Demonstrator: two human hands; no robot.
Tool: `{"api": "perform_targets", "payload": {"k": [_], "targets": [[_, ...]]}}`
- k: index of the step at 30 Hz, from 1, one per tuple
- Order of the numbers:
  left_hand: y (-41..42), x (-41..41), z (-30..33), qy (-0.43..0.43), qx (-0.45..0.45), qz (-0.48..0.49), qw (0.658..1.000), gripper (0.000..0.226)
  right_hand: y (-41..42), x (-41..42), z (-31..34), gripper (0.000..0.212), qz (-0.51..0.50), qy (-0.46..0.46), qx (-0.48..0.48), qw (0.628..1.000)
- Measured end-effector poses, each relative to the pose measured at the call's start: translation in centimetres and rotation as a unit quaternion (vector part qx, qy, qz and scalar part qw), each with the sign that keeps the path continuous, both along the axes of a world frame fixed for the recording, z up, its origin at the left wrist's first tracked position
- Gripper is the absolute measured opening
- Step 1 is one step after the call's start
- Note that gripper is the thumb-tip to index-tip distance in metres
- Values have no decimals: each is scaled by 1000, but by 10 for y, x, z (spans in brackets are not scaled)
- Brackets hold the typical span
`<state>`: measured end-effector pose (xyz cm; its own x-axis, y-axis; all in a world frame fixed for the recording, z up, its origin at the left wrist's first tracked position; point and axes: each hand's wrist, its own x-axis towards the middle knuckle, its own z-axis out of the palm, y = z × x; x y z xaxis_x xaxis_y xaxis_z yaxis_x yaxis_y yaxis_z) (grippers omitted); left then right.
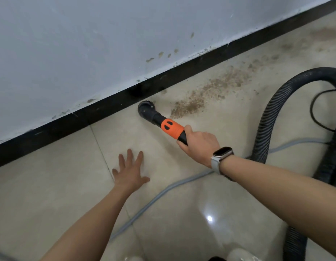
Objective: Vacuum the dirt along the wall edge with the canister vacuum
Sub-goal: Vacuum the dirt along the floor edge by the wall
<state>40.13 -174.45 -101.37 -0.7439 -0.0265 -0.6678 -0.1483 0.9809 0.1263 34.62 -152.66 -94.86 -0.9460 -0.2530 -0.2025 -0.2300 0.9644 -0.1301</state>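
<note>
My right hand (198, 145) grips the black and orange vacuum wand (171, 128). Its round brush nozzle (145, 108) rests on the beige tile floor, just in front of the black baseboard (110, 106). A band of brown dirt (206, 95) lies on the tiles right of the nozzle and runs along the wall toward the upper right. My left hand (130, 171) is pressed flat on the floor with the fingers spread, holding nothing. A watch sits on my right wrist.
The black ribbed vacuum hose (270, 113) loops across the floor at the right. A thin black cord (314, 110) lies beyond it. A grey cable (163, 193) runs across the tiles under my arms. The white wall (88, 44) carries dirt specks.
</note>
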Motion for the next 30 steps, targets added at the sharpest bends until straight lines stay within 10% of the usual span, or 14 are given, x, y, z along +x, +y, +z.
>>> {"api": "perform_targets", "payload": {"k": [21, 25, 30], "targets": [[15, -16, 12, 34, 43, 79, 995, 66, 46, -43, -12, 36, -166, 2, -33, 986], [48, -58, 48, 146, 285, 293, 901, 51, 32, -34, -8, 37, -162, -25, -76, 984], [86, -97, 74, 31, 461, 434, 773, 76, 2, -12, 3, 39, -83, -45, -117, 989]]}}
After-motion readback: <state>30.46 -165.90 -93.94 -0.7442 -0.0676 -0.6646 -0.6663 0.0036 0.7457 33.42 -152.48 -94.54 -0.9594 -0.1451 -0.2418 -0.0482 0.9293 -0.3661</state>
